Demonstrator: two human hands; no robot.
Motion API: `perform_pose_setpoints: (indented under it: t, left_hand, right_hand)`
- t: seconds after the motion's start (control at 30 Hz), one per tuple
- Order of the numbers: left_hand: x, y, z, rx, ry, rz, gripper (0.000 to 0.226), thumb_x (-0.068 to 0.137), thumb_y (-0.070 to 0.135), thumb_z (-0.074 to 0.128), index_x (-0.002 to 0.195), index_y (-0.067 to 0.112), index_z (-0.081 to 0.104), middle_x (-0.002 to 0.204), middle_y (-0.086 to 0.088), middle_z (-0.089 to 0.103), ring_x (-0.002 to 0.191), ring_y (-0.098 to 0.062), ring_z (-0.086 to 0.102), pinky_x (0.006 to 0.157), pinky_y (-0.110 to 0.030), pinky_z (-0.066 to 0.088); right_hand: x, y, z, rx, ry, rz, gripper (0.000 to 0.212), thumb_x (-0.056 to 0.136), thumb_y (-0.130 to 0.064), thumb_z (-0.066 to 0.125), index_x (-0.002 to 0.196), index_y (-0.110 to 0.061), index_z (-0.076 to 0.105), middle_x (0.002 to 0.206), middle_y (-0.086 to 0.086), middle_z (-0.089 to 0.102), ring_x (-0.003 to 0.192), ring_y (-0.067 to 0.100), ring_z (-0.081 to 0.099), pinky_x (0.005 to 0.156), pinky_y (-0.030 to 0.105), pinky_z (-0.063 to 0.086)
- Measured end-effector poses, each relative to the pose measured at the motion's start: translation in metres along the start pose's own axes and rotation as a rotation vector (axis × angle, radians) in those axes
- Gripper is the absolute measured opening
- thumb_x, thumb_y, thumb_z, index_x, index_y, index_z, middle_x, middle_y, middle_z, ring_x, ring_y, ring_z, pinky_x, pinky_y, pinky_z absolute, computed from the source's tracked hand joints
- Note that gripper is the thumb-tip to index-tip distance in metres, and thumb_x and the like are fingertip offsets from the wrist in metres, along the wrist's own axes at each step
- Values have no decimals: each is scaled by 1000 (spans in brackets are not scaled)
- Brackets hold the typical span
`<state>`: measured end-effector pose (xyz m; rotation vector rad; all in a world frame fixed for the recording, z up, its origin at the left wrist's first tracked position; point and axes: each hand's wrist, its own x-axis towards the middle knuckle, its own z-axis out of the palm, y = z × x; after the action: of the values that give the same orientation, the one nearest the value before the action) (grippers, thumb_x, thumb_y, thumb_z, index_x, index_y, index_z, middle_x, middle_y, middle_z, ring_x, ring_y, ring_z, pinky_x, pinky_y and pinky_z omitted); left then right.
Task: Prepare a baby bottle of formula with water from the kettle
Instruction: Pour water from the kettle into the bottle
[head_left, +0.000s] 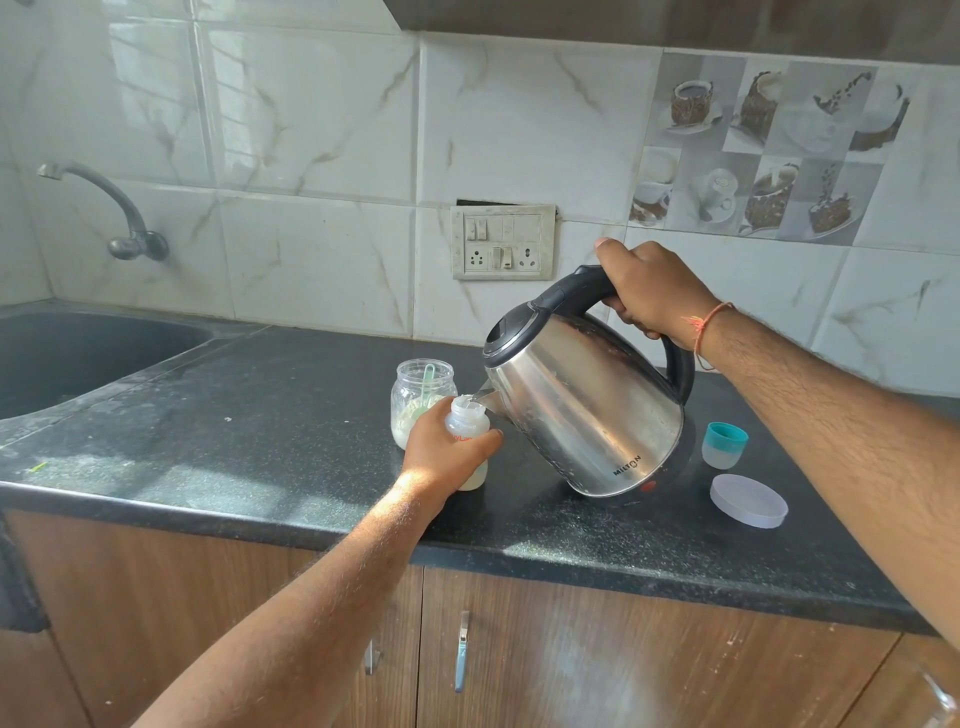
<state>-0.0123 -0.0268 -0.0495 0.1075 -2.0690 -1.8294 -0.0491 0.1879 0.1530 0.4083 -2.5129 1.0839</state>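
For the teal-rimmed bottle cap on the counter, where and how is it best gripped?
Probably by its frosted side wall, coming from above. The bottle cap stands with its teal-rimmed open end up, apart from the white lid, and its wall tapers downward. The steel kettle tilts close on its left, so approach from the right.

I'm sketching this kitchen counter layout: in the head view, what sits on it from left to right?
Dark sink basin → glass jar of white powder → clear baby bottle → tilted steel kettle → teal-rimmed cap → flat white lid.
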Motion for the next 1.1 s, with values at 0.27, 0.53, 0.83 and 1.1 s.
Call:
perform_pose_setpoints:
  t: [0.27, 0.53, 0.83, 1.1]
  left_hand:
    - [-2, 2, 0, -18, -19, -4, 28, 81, 20, 88, 103, 22, 73, 94, -3, 78, 83, -19, 71, 75, -32, 57]
    - [1, -1, 1, -14, -46, 9, 25, 85, 13, 87, 105, 19, 73, 93, -4, 78, 82, -20, 69, 77, -32, 57]
    - [2, -2, 1, -4, -52, 11, 26, 88, 11, 88, 108, 15, 73, 94, -4, 76, 83, -18, 68, 75, -30, 55]
    - [2, -2, 1, -21, -84, 4, 39, 74, 29, 90, 107, 17, 72, 95, -4, 76, 83, -18, 69, 74, -30, 54]
  right_hand:
    - [-1, 0, -1, -6, 4, -8, 63, 109, -47, 38, 59, -11, 55, 37, -7, 49, 44, 20, 41, 49, 28, 38]
    - [1, 5, -2, 13, 4, -1, 62, 107, -48, 39, 59, -11, 54, 38, -6, 49, 34, 11, 38, 49, 27, 37]
    - [4, 15, -4, 66, 26, 30, 62, 105, -53, 39, 61, -12, 54, 40, -6, 47, 40, 18, 36, 47, 26, 33]
    - [2, 29, -12, 137, 63, 51, 60, 104, -53, 39, 62, -13, 53, 41, -5, 42, 37, 16, 32, 47, 26, 29]
